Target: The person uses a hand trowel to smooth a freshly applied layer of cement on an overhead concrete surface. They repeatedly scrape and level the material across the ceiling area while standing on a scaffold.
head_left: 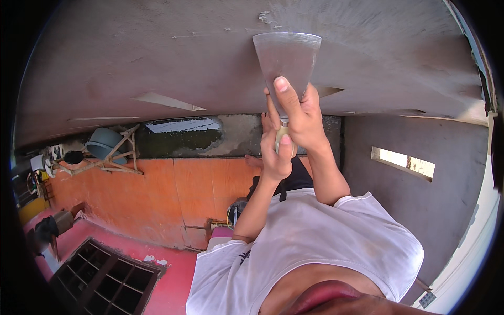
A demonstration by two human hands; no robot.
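Note:
A wide putty knife (287, 56) with a flared metal blade and a pale handle is held up in front of me. Its broad edge meets, or lies very close to, the grey plastered wall (157, 58). My left hand (276, 155) wraps round the handle at its lower end. Higher up, my right hand (304, 115) grips where handle and blade join, its thumb pressed flat on the blade. Rough pale scuffs (269, 20) mark the plaster just beyond the blade's edge. Most of the handle is covered by my fingers.
A side wall with a slot opening (403, 164) stands at right. At left, a blue-grey basin (106, 144) rests by a wooden frame (123, 152) near orange boards (142, 184). A bucket (236, 211) is beside me. Another person (50, 228) is at far left, near a dark window grille (105, 278).

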